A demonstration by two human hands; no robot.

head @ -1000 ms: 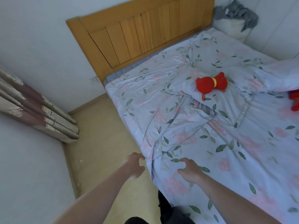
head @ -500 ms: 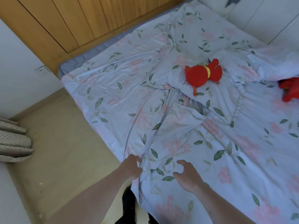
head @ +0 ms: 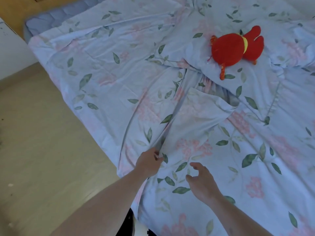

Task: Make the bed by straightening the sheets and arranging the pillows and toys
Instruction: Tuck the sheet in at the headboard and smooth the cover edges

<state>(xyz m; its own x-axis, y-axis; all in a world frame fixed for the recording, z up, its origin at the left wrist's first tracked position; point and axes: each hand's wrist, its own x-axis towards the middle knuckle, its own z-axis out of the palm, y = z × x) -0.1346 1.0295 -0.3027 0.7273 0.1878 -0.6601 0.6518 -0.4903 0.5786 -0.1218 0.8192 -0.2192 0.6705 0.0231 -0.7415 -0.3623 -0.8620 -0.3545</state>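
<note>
Pale blue cotton printed with pink blossoms and green leaves covers the bed: a floral sheet [head: 109, 68], rumpled, with long creases running from the near left edge up toward the middle. The left hand [head: 148, 161] sits at the near left edge of the bed, its thumb and fingertips pinching a raised ridge of the sheet where two creases meet. The right hand [head: 202, 180] is just beside it, a little further in from the edge, palm down just over the fabric, fingers loosely spread and slightly bent, holding nothing; whether the fingertips touch the cloth cannot be told. A red plush toy [head: 236, 46] with a yellow band around its middle lies toward the far right part of the bed, on a raised fold of the same patterned fabric, well apart from both hands. At the far left corner a strip of quilted blue mattress [head: 56, 16] shows beyond the sheet, against the wooden headboard [head: 15, 11]. Beige flooring [head: 42, 150] runs along the left side of the bed.
</note>
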